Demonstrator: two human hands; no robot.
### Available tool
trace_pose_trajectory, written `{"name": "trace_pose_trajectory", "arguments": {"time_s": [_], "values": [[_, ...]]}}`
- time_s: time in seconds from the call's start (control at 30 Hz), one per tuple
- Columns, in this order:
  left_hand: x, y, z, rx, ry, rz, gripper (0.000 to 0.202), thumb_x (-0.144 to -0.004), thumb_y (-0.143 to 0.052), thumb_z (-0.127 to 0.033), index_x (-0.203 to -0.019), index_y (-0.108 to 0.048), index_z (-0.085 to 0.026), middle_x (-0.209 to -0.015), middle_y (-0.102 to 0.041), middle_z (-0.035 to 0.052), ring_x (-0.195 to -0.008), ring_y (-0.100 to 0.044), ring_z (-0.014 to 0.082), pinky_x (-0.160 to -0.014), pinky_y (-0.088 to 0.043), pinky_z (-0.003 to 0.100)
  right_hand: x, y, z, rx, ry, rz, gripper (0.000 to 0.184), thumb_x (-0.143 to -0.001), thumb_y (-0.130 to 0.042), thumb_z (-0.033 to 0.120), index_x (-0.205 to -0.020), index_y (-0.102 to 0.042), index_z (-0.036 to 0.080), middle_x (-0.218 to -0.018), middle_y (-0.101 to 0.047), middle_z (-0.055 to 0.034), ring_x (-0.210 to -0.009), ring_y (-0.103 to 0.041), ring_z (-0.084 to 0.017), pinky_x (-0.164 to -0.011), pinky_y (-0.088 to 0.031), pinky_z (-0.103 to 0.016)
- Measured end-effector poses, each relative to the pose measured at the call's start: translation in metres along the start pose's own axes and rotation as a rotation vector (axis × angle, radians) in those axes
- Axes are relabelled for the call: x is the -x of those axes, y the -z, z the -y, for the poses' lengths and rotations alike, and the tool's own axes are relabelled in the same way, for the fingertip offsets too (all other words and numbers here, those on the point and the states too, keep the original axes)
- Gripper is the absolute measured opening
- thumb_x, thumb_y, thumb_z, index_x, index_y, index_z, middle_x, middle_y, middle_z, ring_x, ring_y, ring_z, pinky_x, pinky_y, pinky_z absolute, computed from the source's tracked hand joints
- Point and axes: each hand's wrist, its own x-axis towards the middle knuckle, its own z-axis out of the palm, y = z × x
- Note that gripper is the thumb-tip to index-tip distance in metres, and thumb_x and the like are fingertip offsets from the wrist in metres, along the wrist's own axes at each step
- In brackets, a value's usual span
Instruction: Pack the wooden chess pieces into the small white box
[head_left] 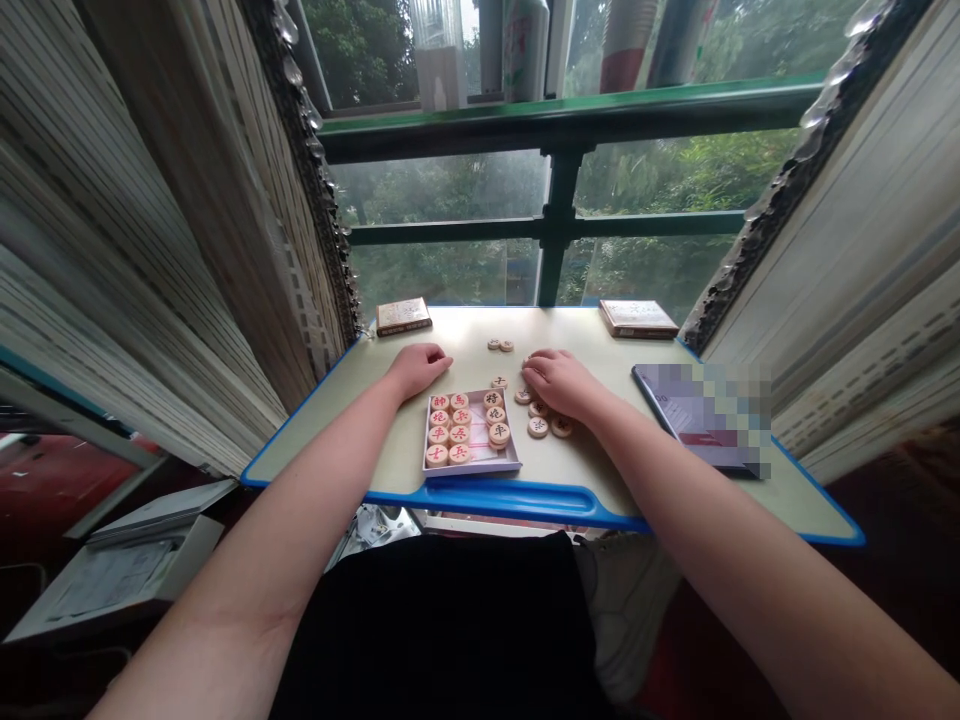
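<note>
A shallow open box (pixel 487 466) of Chinese chess pieces sits near the table's front edge. Red-lettered pieces (pixel 460 455) fill two columns on its left, and black-lettered pieces (pixel 499 434) form a column at its right. My left hand (pixel 420 370) rests on the table behind the box, fingers curled in, with nothing visible in it. To the right, my right hand (pixel 559 380) is lowered over the loose pieces (pixel 538 427), its fingers bent together at a piece mostly hidden beneath them. One piece (pixel 499 382) lies just behind the box, and two pieces (pixel 500 345) lie farther back.
Two small flat boxes, one at the back left (pixel 404 316) and one at the back right (pixel 637 319), stand on the table (pixel 322 440). A tablet (pixel 697 420) lies at the right. Curtains (pixel 300 250) flank the window, and containers (pixel 525 50) stand on its ledge.
</note>
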Motion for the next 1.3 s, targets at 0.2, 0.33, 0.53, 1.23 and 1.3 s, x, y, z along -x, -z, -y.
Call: {"name": "trace_pose_trajectory", "arguments": {"time_s": [0.2, 0.33, 0.53, 1.23, 1.3], "values": [[0.003, 0.003, -0.003, 0.024, 0.020, -0.020, 0.029, -0.073, -0.052, -0.043, -0.067, -0.063, -0.017, -0.068, -0.064, 0.0030, -0.066, -0.053, 0.0168, -0.062, -0.037, 0.029, 0.001, 0.003, -0.007, -0.035, -0.047, -0.010, 0.032, -0.088, -0.043, 0.026, -0.109, -0.066, 0.019, -0.120, -0.060, -0.0087, -0.107, -0.053, -0.021, -0.095, -0.038, -0.031], [0.003, 0.004, -0.003, 0.028, 0.029, -0.006, 0.028, -0.073, -0.052, -0.041, -0.069, -0.064, -0.017, -0.070, -0.065, 0.0033, -0.067, -0.054, 0.0170, -0.063, -0.038, 0.029, 0.002, 0.005, -0.011, -0.078, -0.046, -0.011, 0.031, -0.086, -0.045, 0.020, -0.106, -0.068, 0.017, -0.114, -0.064, -0.0080, -0.102, -0.057, -0.018, -0.094, -0.039, -0.027], [0.002, 0.003, -0.002, 0.039, 0.032, 0.004, 0.027, -0.073, -0.053, -0.042, -0.071, -0.064, -0.017, -0.071, -0.065, 0.0037, -0.069, -0.055, 0.0178, -0.064, -0.039, 0.029, 0.006, 0.007, -0.010, -0.077, -0.074, -0.021, 0.030, -0.085, -0.046, 0.022, -0.102, -0.070, 0.018, -0.111, -0.064, -0.0086, -0.097, -0.058, -0.019, -0.093, -0.041, -0.029], [0.002, 0.001, 0.000, 0.058, 0.036, 0.003, 0.031, -0.072, -0.052, -0.045, -0.072, -0.065, -0.017, -0.071, -0.066, 0.0037, -0.068, -0.056, 0.0182, -0.064, -0.040, 0.029, 0.005, 0.013, -0.015, -0.191, -0.279, -0.073, 0.069, -0.069, -0.042, -0.006, -0.134, -0.048, 0.017, -0.135, -0.051, -0.0077, -0.123, -0.047, -0.021, -0.103, -0.036, -0.030], [0.003, 0.001, -0.001, 0.048, 0.042, 0.005, 0.031, -0.072, -0.052, -0.045, -0.072, -0.065, -0.017, -0.072, -0.066, 0.0038, -0.069, -0.056, 0.0183, -0.064, -0.040, 0.029, 0.005, 0.013, -0.016, -0.174, -0.298, -0.045, 0.060, -0.072, -0.043, -0.003, -0.126, -0.056, 0.017, -0.124, -0.061, -0.0091, -0.114, -0.055, -0.023, -0.096, -0.042, -0.032]]}}
